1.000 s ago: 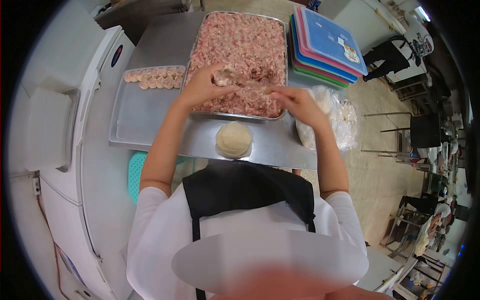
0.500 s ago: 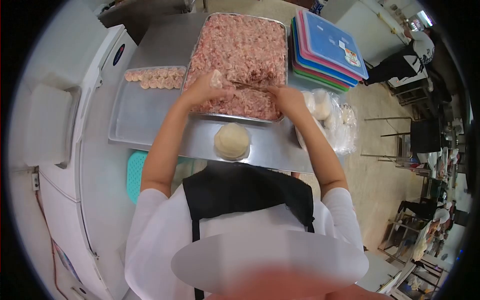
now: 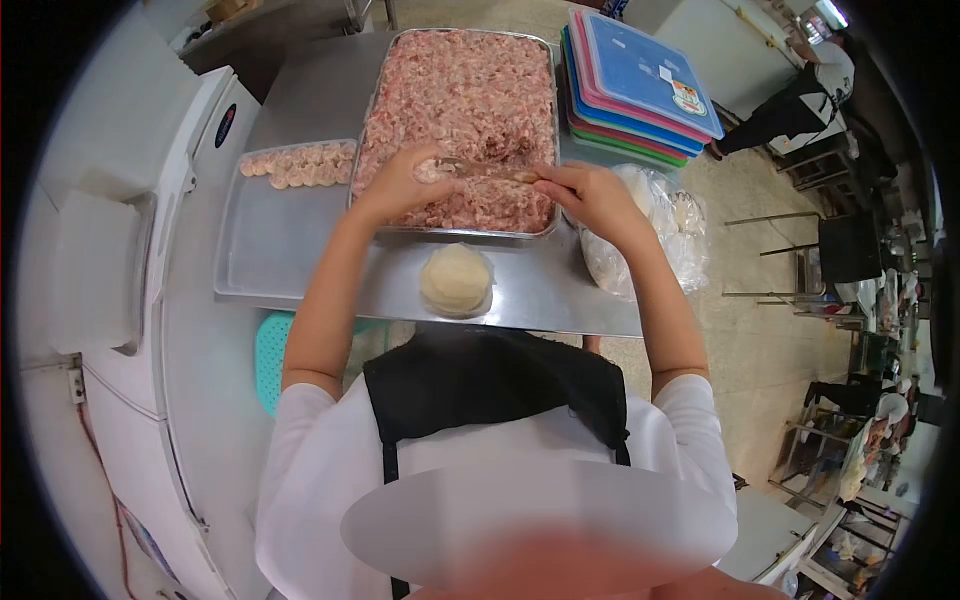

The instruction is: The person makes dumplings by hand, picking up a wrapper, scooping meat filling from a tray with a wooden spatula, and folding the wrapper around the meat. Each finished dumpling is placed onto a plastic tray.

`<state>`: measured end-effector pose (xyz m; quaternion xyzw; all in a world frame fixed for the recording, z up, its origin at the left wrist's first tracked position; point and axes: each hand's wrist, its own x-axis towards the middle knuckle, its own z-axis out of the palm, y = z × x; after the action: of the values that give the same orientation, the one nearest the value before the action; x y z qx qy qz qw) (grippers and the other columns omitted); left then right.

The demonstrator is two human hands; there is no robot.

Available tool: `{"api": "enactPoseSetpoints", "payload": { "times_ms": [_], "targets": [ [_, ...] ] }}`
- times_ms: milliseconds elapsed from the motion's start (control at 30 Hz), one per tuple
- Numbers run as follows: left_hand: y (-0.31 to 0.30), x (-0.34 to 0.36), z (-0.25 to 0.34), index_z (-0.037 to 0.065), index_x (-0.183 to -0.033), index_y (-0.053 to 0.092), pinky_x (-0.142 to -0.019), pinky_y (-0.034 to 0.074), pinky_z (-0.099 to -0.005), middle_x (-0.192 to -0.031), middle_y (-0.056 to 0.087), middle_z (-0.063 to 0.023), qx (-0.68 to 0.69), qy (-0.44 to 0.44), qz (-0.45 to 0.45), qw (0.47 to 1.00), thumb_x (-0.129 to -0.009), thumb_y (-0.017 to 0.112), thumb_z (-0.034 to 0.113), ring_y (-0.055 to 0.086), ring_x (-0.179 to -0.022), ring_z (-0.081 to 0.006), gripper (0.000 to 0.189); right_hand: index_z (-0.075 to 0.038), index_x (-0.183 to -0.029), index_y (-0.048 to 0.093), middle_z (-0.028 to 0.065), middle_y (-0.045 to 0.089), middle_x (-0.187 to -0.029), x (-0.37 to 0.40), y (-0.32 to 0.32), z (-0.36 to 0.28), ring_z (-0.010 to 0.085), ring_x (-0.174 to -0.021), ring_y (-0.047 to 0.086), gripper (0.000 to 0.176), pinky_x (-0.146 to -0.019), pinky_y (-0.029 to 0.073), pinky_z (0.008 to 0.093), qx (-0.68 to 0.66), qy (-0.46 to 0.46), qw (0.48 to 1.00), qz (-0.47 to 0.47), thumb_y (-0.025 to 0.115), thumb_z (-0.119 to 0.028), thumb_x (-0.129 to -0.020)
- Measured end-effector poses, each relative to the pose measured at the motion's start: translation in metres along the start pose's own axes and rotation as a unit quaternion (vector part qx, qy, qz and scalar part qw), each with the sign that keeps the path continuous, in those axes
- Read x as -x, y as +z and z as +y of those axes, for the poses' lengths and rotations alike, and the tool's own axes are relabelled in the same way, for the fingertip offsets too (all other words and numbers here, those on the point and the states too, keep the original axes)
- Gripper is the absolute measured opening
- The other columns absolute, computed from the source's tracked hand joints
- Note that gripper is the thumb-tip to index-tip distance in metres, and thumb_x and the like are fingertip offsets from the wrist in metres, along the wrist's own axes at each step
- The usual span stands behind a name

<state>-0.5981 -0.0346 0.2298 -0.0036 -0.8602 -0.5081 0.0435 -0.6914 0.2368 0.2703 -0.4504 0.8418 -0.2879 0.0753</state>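
A large metal tray (image 3: pixel 470 233) full of raw minced meat (image 3: pixel 450 90) lies in front of me. My left hand (image 3: pixel 400 187) is closed around a dumpling wrapper (image 3: pixel 432 171) at the tray's near left part. From the right, my right hand (image 3: pixel 592 197) grips a thin, flat spatula (image 3: pixel 497 171) by its end. The spatula's tip reaches the wrapper, over the meat; whether it carries filling is hard to make out. A round stack of pale wrappers (image 3: pixel 456 279) sits on the metal table just in front of the tray.
To the left, a translucent plastic tray (image 3: pixel 270 245) bears rows of filled dumplings (image 3: pixel 297 165). Colored plastic lids (image 3: pixel 650 75) are stacked at the back right, near bagged wrappers (image 3: pixel 655 230). A white freezer (image 3: pixel 190 250) stands left; a co-worker (image 3: pixel 800 95) is at far right.
The spatula has lifted from the meat and its tip has come to the wrapper in my left hand. My right hand has turned and moved slightly right. The view has shifted a little.
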Motion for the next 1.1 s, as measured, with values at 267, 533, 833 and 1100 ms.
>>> {"api": "enactPoseSetpoints", "payload": {
  "times_ms": [267, 533, 833, 1100],
  "targets": [
    [0.009, 0.000, -0.020, 0.004, -0.104, 0.063, -0.087, 0.046, -0.0303, -0.103, 0.066, -0.0082, -0.063, 0.045, 0.082, 0.994, -0.072, 0.078, 0.017, 0.061, -0.097, -0.0209, 0.038, -0.011, -0.101, 0.069, 0.0151, 0.067, -0.087, -0.002, -0.030, 0.002, 0.0352, -0.082, 0.063, 0.025, -0.070, 0.049, 0.0405, 0.075, -0.025, 0.997, 0.023, 0.059, -0.031, -0.090],
    [-0.004, 0.005, 0.001, 0.005, -0.103, 0.064, -0.093, 0.043, -0.0318, -0.104, 0.066, -0.0102, -0.049, 0.045, 0.008, 0.998, -0.075, 0.078, 0.020, 0.061, -0.103, -0.0229, 0.035, -0.009, -0.108, 0.066, 0.0151, 0.066, -0.091, 0.000, 0.001, -0.004, 0.0342, -0.084, 0.062, 0.027, -0.072, 0.049, 0.0394, -0.004, -0.061, 0.998, 0.000, 0.060, -0.028, -0.090],
    [-0.020, 0.015, -0.015, 0.008, -0.117, 0.061, -0.087, 0.047, -0.0316, -0.100, 0.067, -0.0100, -0.085, 0.085, 0.098, 0.988, -0.072, 0.081, 0.023, 0.063, -0.095, -0.0226, 0.051, -0.010, -0.106, 0.068, 0.0168, 0.066, -0.093, -0.017, 0.028, -0.014, 0.0355, -0.087, 0.062, 0.024, -0.077, 0.049, 0.0400, -0.057, -0.019, 0.998, -0.022, 0.058, -0.026, -0.092],
    [-0.106, 0.068, -0.131, 0.003, -0.114, 0.062, -0.075, 0.048, -0.0292, -0.101, 0.065, -0.0072, 0.044, -0.115, 0.257, 0.959, -0.073, 0.077, 0.019, 0.060, -0.087, -0.0146, 0.046, 0.001, -0.117, 0.063, 0.0071, 0.068, -0.099, -0.019, 0.037, 0.024, 0.0120, -0.090, 0.059, 0.032, -0.081, 0.046, 0.0259, -0.168, 0.122, 0.978, -0.014, 0.059, -0.022, -0.095]
  ]
}}
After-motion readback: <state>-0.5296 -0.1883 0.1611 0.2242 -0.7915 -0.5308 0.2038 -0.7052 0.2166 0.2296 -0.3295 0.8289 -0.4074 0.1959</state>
